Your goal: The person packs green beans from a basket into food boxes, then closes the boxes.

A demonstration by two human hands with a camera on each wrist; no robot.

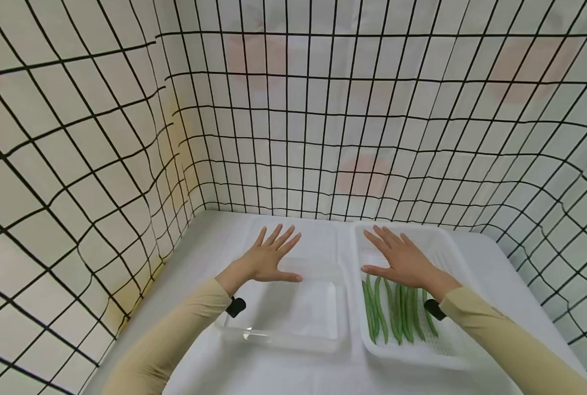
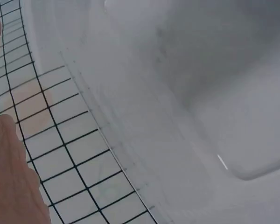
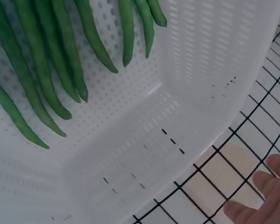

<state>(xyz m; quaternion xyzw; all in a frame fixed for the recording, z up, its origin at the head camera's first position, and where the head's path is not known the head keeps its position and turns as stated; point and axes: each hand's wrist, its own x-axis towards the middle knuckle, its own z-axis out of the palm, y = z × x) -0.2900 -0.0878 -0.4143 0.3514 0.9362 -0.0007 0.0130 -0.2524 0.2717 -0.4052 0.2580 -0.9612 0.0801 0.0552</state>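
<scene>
My left hand [image 1: 266,259] hovers with spread fingers over a clear plastic container [image 1: 293,341] on the left, holding nothing. Over the white perforated basket [image 1: 414,359] on the right, my right hand [image 1: 404,260] is spread out in the same way, also holding nothing. Several green beans [image 1: 397,310] lie side by side in the near half of that basket. In the right wrist view, the beans [image 3: 42,60] rest on the basket's holed floor and the fingertips show at the lower right. The left wrist view shows the container's corner [image 2: 242,175] and part of the hand.
A white cloth [image 1: 293,378] covers the table under both containers. Black grid netting [image 1: 303,126] rises at the back and on both sides, with white fabric behind it. Each wrist carries a small black device [image 1: 236,306].
</scene>
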